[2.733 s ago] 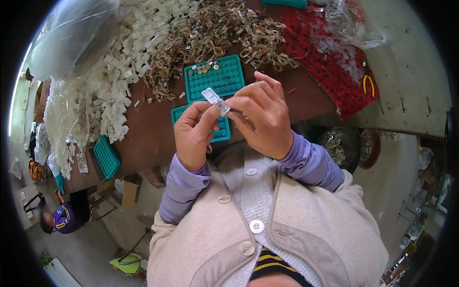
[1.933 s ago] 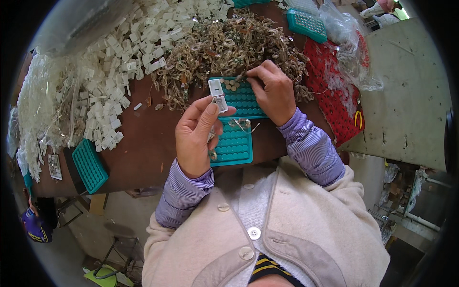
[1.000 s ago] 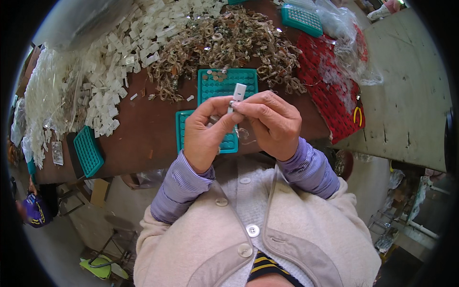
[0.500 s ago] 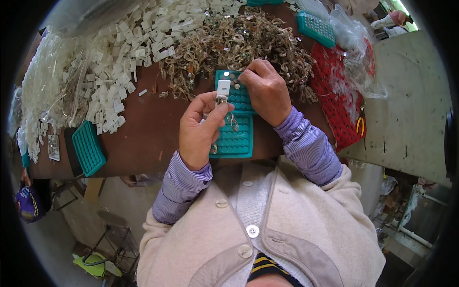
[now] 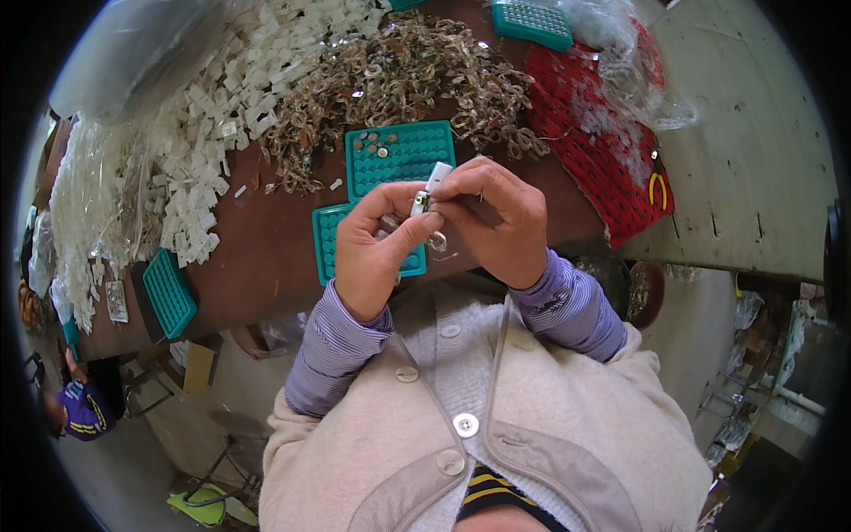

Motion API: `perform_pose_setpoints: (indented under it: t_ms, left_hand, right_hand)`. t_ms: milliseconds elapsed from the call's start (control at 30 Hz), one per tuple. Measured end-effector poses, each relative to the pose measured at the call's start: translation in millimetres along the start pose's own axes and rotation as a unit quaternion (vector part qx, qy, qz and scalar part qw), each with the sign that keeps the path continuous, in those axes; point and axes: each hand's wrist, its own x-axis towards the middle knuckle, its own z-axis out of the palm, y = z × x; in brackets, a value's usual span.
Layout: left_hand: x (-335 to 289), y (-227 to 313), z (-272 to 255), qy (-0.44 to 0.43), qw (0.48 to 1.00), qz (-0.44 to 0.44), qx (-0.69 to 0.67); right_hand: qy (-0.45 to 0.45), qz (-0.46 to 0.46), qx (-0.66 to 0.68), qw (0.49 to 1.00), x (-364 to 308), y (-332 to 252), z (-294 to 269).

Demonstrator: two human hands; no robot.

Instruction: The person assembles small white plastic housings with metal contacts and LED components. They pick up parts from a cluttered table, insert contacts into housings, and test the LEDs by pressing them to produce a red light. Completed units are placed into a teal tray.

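My left hand (image 5: 377, 253) pinches a small white plastic case (image 5: 439, 175) between thumb and fingers, above the teal trays. The case stands open, and small metal parts show at its lower half. My right hand (image 5: 501, 222) is closed with its fingertips at the same case; whether they also hold a small part is hidden. A loop of clear thin wire (image 5: 436, 241) hangs below the fingers. Just beyond lies a teal tray (image 5: 425, 146) with round pockets and several small round discs (image 5: 383, 152), which look like button cells. A second teal tray (image 5: 325, 244) sits partly under my left hand.
Behind the trays spreads a heap of coiled clear wires (image 5: 399, 80), with a pile of white plastic cases (image 5: 191, 133) to its left. Yellow-handled pliers (image 5: 657, 188) lie on red cloth (image 5: 567, 133) at right. Another teal tray (image 5: 168, 293) is at left, and a filled one (image 5: 532, 25) at the back.
My right hand has come back from the discs in the far tray to the white case in my left hand. The case is tilted more to the right. The view has shifted.
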Motion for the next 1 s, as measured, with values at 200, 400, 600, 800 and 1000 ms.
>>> perform_pose_setpoints:
  t_ms: [200,400,600,800,1000]
  left_hand:
    - [2,-6,-2,0.008,0.998,0.006,0.068]
    - [-2,-5,-6,-0.044,0.998,-0.050,0.015]
    - [-9,0,1,-0.081,0.994,-0.078,-0.018]
    - [-3,-8,38,-0.012,0.998,-0.052,-0.028]
    - [18,-23,80,-0.088,0.978,-0.172,-0.078]
  right_hand:
    - [0.023,0.090,0.084,0.992,-11,-11,-5]
    - [0.022,0.138,0.026,0.990,-4,-15,-5]
    - [0.040,0.024,-0.103,0.994,-15,-16,-17]
    - [0.080,-0.027,-0.044,0.995,-32,-16,-33]
    - [0.092,-0.040,-0.171,0.980,-55,-2,-71]
